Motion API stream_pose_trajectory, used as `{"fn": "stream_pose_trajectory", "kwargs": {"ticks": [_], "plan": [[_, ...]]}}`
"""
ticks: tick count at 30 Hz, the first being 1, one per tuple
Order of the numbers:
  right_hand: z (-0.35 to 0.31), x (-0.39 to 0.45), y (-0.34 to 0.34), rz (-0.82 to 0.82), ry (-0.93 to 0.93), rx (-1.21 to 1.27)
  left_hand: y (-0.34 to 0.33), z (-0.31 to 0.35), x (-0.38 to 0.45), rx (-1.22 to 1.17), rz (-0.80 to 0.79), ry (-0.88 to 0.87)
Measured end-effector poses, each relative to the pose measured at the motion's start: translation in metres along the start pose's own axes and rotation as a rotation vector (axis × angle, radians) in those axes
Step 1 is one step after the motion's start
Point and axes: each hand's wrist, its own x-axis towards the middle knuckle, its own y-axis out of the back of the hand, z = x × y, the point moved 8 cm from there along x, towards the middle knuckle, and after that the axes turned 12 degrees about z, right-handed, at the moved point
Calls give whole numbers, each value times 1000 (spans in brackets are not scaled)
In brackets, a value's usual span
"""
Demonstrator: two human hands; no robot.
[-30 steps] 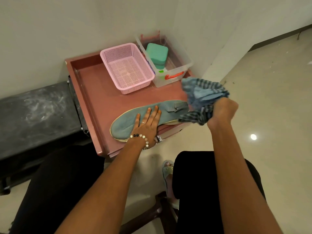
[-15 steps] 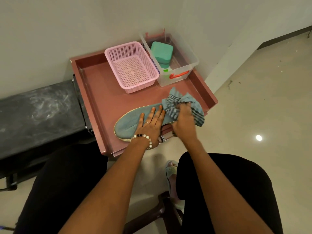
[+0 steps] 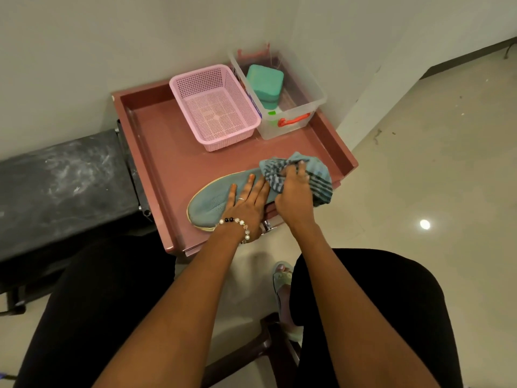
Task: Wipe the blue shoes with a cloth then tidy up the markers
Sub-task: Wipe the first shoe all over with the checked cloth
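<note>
A blue knit shoe (image 3: 212,201) with a cream sole lies on its side near the front edge of a reddish tray-top table (image 3: 156,141). My left hand (image 3: 247,204) lies flat on the shoe's middle with straight fingers, holding it down. My right hand (image 3: 293,191) grips a bunched blue striped cloth (image 3: 316,175) and presses it on the shoe's heel end, which the cloth hides. No markers are in view.
A pink mesh basket (image 3: 214,107) and a clear plastic box (image 3: 291,119) with a green block (image 3: 264,81) inside stand at the table's back. A dark bench (image 3: 61,180) sits left. My knees and a sandalled foot (image 3: 282,278) are below.
My right hand brought the cloth down from the air at the right onto the shoe's heel end and shifted slightly further right over it. My left hand stayed flat on the shoe.
</note>
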Motion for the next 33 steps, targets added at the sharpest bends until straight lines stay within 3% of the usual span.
{"fn": "stream_pose_trajectory", "kwargs": {"ticks": [4, 5, 7, 9, 10, 12, 13, 15, 18, 20, 24, 28, 31, 33], "plan": [[-5, -4, 17, -68, 152, 133, -1, 1, -1, 10, -34, -6], [-1, 5, 25, -89, 102, 190, -2, 1, 0, 11, -25, -13], [18, 26, 50, -30, -183, 376, -2, 1, 1, -16, 3, -14], [39, 38, 86, 214, -493, 561, -1, 0, 1, -63, 33, 4], [45, 38, 110, 391, -558, 586, -1, 0, 1, -73, 42, 7], [42, 34, 151, 698, -476, 557, -1, 0, 0, -73, 44, 7], [36, 35, 160, 764, -384, 525, -2, -1, 1, -69, 46, 8], [26, 46, 140, 621, -279, 384, -2, -2, 1, -64, 51, 11], [14, 45, 54, 101, -119, 22, -2, 0, 1, -65, 52, 9], [4, 29, 13, -66, -33, -217, -3, -1, 2, -55, 54, 20], [-26, 0, -15, -165, 149, -375, -6, 0, 2, -25, -18, 12], [2, 9, 3, -214, 411, -313, 1, 1, 0, -40, -10, -2], [17, 19, 13, -132, 412, -293, 1, 1, -1, -66, -9, 14], [9, 18, 9, -48, 317, -288, 1, 1, -1, -53, -9, 13]]}}
